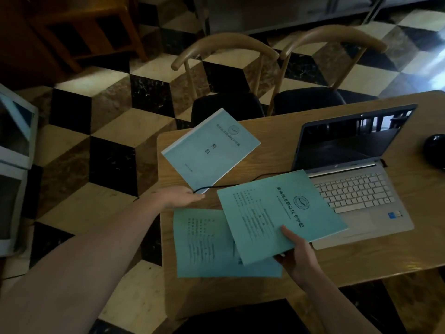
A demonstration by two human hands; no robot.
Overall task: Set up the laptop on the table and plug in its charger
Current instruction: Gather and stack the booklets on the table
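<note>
From the head view, the open laptop (354,174) sits on the wooden worktop (397,256), screen dark, with a black cable (252,178) running left from it. The left hand (179,196) has its grip pinched on a thick blue booklet (212,148) held tilted above the worktop. The right hand (296,254) has its grip clamped on a teal booklet (279,215) overlapping the laptop's corner and another teal booklet (204,247).

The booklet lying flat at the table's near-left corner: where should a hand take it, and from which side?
Take the flat booklet at its near edge, coming from the person's side. That edge runs close to the table rim and is bare, while the booklet in the right hand overlaps its far-right corner. Slide it outward, then pinch.
</note>
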